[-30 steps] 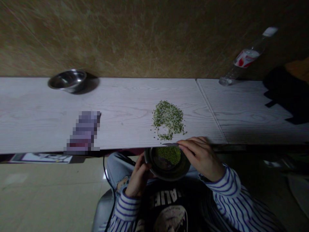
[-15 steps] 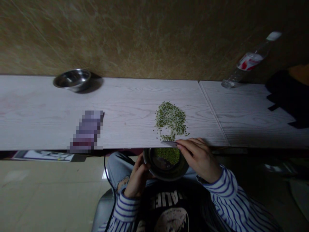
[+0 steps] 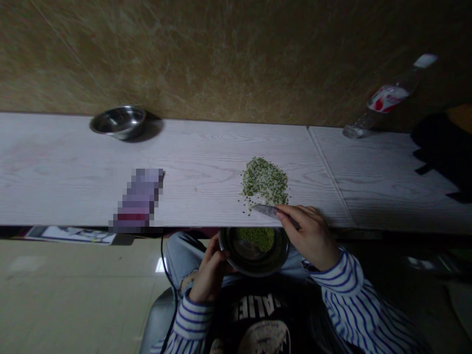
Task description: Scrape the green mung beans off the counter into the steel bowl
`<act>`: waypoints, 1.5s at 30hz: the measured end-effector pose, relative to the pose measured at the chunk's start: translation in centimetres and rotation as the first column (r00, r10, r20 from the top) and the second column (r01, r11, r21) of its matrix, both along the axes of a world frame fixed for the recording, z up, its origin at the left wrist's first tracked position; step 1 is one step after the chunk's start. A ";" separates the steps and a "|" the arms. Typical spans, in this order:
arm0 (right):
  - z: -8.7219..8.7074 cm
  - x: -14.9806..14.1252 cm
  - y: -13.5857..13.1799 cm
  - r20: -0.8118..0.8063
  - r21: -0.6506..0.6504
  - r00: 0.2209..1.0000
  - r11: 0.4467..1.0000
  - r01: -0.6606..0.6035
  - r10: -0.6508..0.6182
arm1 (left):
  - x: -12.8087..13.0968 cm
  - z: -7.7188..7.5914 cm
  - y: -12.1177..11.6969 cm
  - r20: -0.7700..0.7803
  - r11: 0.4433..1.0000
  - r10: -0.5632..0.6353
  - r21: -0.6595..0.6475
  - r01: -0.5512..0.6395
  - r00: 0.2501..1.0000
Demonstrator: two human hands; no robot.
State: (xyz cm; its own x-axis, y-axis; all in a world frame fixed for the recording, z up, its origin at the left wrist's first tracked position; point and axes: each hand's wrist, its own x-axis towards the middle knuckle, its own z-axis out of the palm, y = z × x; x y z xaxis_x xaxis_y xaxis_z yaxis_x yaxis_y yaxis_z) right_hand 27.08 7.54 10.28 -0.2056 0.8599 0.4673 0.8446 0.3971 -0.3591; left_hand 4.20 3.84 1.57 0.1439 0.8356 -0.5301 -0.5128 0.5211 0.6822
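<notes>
My left hand (image 3: 210,270) grips the left rim of a metal bowl (image 3: 278,258), held over my lap just below the table edge. Small green beans (image 3: 260,238), which look like mung beans, lie in the bowl's far part. In my right hand (image 3: 308,233) is a thin grey blade-like tool (image 3: 265,210), pinched between thumb and fingers. Its tip rests at the near side of a spread of green beans mixed with white grains (image 3: 263,177) on the table. Whether the tool is a knife or a scraper, I cannot tell.
On the white wood-grain table (image 3: 199,147), an empty steel bowl (image 3: 121,123) stands at the back left. A blurred-out purple flat item (image 3: 140,199) lies near the front edge. At right are a clear plastic bottle (image 3: 387,98) and a dark item (image 3: 438,142). A wall (image 3: 221,59) rises behind.
My right hand has moved the tool from the table edge forward, up to the near side of the bean spread. The left hand and its bowl stay put. The view has shifted slightly.
</notes>
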 end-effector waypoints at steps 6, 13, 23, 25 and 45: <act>-0.1 -0.3 -0.4 -0.025 -0.029 0.999 0.998 -0.049 0.048 | -0.1 -0.1 0.1 0.017 1.000 0.011 -0.009 -0.011 1.000; -0.4 -0.8 0.3 -0.007 -0.032 1.000 0.999 -0.015 0.015 | -0.2 0.0 0.1 0.003 1.000 0.023 -0.007 -0.023 1.000; -0.4 -1.8 0.9 -0.018 -0.026 0.999 0.999 -0.037 0.036 | -0.7 0.4 0.2 0.001 0.999 0.038 -0.002 -0.038 0.999; -0.3 -2.1 0.8 -0.012 -0.051 0.998 0.997 -0.058 0.058 | -1.0 0.4 0.2 -0.010 0.999 0.043 0.003 -0.043 0.999; -0.7 -3.2 -0.7 -0.043 -0.086 0.979 0.977 0.194 -0.199 | -2.2 -0.1 0.4 0.000 0.998 0.068 -0.015 -0.068 0.998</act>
State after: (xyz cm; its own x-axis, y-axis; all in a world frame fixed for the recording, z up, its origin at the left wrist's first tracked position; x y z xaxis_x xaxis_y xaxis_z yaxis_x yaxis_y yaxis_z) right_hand 23.91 6.89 9.62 -0.0064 0.9163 0.4005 0.8828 0.1933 -0.4281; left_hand 2.05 4.20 1.46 0.0872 0.8353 -0.5429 -0.5483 0.4952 0.6739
